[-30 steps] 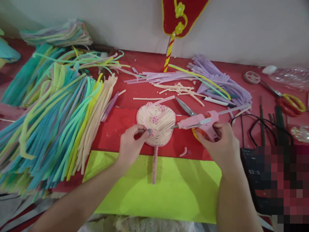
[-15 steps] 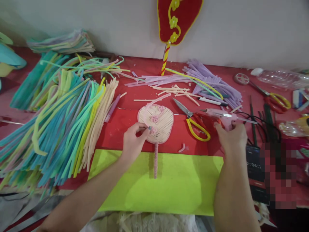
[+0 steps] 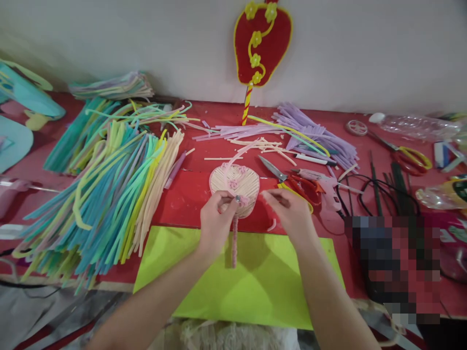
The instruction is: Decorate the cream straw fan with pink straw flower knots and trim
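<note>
Between thumb and forefinger, my left hand [image 3: 218, 218] pinches a pink pipe cleaner [image 3: 239, 154] at a small pink flower low on a round fan. The fan [image 3: 217, 181] has a cream, striped face, a pink rim and a pink wrapped handle [image 3: 234, 245]; more small pink flowers sit on its face. My right hand [image 3: 290, 211] hovers just right of the fan, fingertips drawn together with nothing visible in them. A pink glue gun [image 3: 330, 197] lies beyond that hand, beside scissors [image 3: 275, 170] with red and yellow handles, partly hidden by the hand.
A yellow-green sheet [image 3: 262, 287] covers the near table. Bundles of coloured pipe cleaners [image 3: 105, 194] spread on the left, purple ones [image 3: 314, 129] at the back. A red fan [image 3: 264, 46] with yellow flowers stands by the wall. Second scissors [image 3: 412, 158] and a bottle [image 3: 419, 127] lie right.
My right hand has let go of the glue gun, which now lies on the table, and has moved left to the fan. My left hand still pinches at the flower. The view has shifted slightly.
</note>
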The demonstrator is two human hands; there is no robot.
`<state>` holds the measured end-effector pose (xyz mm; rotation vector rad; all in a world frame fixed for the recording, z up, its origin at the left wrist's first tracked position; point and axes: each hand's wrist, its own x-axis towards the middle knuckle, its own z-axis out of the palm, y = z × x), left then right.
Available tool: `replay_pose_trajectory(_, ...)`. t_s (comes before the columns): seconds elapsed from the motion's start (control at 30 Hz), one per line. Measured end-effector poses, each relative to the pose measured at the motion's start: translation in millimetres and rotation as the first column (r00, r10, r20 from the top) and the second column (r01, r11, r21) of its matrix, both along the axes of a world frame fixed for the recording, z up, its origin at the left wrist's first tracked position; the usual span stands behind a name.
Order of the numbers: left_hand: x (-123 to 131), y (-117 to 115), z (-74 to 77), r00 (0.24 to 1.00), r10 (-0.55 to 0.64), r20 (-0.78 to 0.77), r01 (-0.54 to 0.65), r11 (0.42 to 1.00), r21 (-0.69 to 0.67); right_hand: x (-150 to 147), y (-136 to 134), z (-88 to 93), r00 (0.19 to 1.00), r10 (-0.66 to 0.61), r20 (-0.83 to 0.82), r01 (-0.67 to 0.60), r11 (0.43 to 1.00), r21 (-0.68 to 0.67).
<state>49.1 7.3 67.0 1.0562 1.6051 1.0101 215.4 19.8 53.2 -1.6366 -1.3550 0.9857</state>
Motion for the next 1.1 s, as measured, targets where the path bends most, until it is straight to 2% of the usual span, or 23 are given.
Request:
replay_pose_trajectory(0.13,7,-2,-2.1,0.999,0.006,0.052,-0.006,1.000,-0.002,-23,0,-1.1,0.983,0.073,-0.171,-0.086,0.994,-0.069)
replay_pose_trajectory(0.3,10,-1,-9.9,0.997,0.018,0.080,-0.017,1.000,-0.008,-32,-3,0.2,0.964,0.034,-0.264,-0.054,0.996,-0.067)
replay_pose_trajectory(0.53,6,5,-14.7,0.996,-0.025,0.081,0.030,0.998,-0.061,-29,4,-2.8,0.977,0.072,-0.202,-0.085,0.995,-0.056)
replay_pose_trajectory(0.7,1,6,-14.1,0.994,-0.087,0.066,0.089,0.996,-0.028,-23,13,-4.7,0.976,0.135,-0.172,-0.146,0.988,-0.056)
replay_pose_trajectory(0.87,-4,8,-17.4,0.987,-0.158,-0.044,0.157,0.987,-0.025,-21,16,-7.2,0.975,0.160,-0.154,-0.171,0.983,-0.060)
replay_pose_trajectory(1.1,-7,11,-25.4,0.906,-0.170,-0.389,0.197,0.980,0.030,-22,18,-13.5,0.980,0.180,-0.081,-0.186,0.980,-0.065)
